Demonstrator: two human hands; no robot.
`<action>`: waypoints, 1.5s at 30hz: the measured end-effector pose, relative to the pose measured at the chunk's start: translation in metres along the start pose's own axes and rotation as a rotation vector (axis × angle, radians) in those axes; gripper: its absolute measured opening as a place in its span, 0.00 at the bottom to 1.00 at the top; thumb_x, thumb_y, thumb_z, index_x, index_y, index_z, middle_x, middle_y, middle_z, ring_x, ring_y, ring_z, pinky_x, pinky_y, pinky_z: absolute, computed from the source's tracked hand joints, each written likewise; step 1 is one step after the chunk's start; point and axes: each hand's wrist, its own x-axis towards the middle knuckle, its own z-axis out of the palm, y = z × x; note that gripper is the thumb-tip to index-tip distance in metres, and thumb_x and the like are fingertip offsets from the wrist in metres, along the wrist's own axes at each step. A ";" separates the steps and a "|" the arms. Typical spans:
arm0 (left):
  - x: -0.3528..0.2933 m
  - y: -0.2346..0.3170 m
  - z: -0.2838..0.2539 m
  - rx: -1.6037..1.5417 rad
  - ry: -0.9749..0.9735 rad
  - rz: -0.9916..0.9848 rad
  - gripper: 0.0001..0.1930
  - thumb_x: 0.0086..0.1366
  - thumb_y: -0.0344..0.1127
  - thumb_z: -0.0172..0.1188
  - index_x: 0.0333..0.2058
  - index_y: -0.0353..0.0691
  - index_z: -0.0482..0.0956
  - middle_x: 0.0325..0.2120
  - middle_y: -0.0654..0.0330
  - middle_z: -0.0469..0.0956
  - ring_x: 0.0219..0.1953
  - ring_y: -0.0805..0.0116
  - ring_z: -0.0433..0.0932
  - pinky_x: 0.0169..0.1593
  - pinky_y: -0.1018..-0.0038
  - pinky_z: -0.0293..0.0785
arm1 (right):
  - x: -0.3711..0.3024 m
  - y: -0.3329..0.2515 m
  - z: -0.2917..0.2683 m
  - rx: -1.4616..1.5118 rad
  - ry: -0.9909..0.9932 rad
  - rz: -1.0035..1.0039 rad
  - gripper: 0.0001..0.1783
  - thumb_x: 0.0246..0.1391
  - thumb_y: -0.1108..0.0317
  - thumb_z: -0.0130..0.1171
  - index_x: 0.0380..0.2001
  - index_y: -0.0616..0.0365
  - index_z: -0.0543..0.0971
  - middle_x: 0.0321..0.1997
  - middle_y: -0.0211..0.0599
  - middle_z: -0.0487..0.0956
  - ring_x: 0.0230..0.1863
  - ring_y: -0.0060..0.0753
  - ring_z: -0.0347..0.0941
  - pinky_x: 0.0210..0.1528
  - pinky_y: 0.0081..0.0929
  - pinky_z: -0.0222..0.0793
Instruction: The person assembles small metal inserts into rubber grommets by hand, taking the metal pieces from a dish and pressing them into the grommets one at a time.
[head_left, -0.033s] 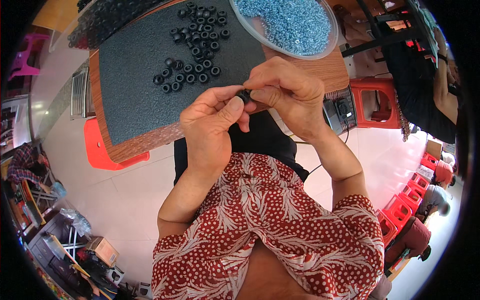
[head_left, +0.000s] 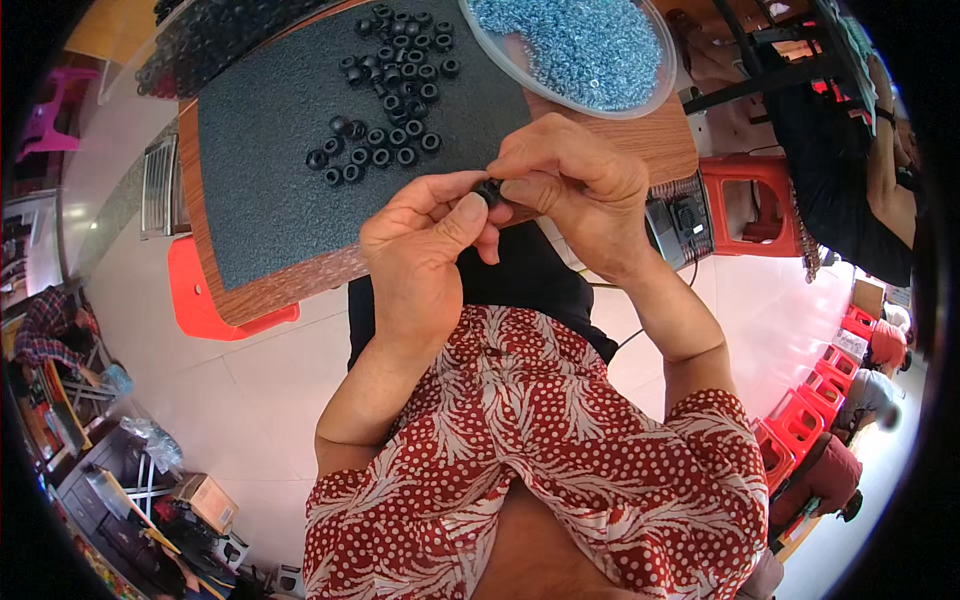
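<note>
Just past the near edge of the table, both my hands meet at one small black bead. My left hand is closed with thumb and fingers pinching it, the other fingers curled behind. From the other side my right hand pinches at the same bead with thumb and forefinger. Any thread or fine tool between the fingertips is too small to make out. Beyond my hands, several loose black ring-shaped beads lie scattered on a dark grey textured mat.
The mat covers much of a wood-brown table. At the back right stands a round clear tub of tiny pale-blue beads, at the back left a clear container of black beads. Red stools flank the table; a person sits at right.
</note>
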 end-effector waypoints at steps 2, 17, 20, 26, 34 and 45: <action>0.000 0.000 0.000 0.005 -0.002 -0.005 0.10 0.61 0.27 0.54 0.39 0.27 0.74 0.28 0.52 0.78 0.24 0.73 0.74 0.28 0.80 0.71 | -0.001 0.001 0.001 0.017 0.016 0.004 0.06 0.48 0.85 0.53 0.31 0.67 0.76 0.35 0.34 0.69 0.32 0.23 0.74 0.34 0.20 0.79; 0.000 -0.011 -0.004 0.033 -0.005 0.047 0.11 0.63 0.29 0.52 0.40 0.27 0.73 0.27 0.52 0.78 0.23 0.74 0.73 0.23 0.80 0.70 | -0.002 0.019 -0.003 -0.111 0.041 -0.098 0.07 0.46 0.84 0.55 0.29 0.64 0.77 0.35 0.35 0.70 0.30 0.21 0.73 0.31 0.15 0.76; 0.001 -0.007 -0.002 0.094 0.002 -0.011 0.11 0.63 0.29 0.52 0.41 0.27 0.72 0.28 0.52 0.78 0.24 0.73 0.74 0.24 0.79 0.71 | -0.004 0.018 -0.002 0.015 0.065 -0.022 0.08 0.45 0.84 0.55 0.30 0.63 0.78 0.34 0.35 0.70 0.32 0.21 0.73 0.30 0.14 0.75; 0.004 -0.001 0.003 0.049 -0.007 -0.091 0.11 0.63 0.28 0.51 0.40 0.26 0.72 0.28 0.50 0.77 0.26 0.69 0.77 0.25 0.77 0.75 | -0.002 0.014 -0.003 0.027 0.071 0.002 0.08 0.44 0.85 0.55 0.29 0.63 0.78 0.34 0.34 0.70 0.32 0.19 0.71 0.29 0.13 0.76; 0.009 -0.002 0.003 0.071 -0.035 -0.095 0.10 0.62 0.28 0.52 0.38 0.26 0.73 0.25 0.49 0.78 0.21 0.71 0.76 0.21 0.79 0.73 | -0.001 0.018 -0.008 -0.166 0.050 -0.113 0.07 0.42 0.83 0.58 0.27 0.62 0.79 0.34 0.33 0.70 0.32 0.19 0.69 0.30 0.14 0.71; 0.011 -0.002 0.001 -0.094 -0.025 -0.166 0.07 0.58 0.26 0.53 0.32 0.26 0.73 0.22 0.49 0.77 0.19 0.69 0.77 0.16 0.80 0.70 | -0.008 0.011 -0.004 -0.278 0.058 -0.151 0.09 0.39 0.80 0.60 0.29 0.59 0.78 0.32 0.33 0.72 0.35 0.28 0.68 0.34 0.22 0.65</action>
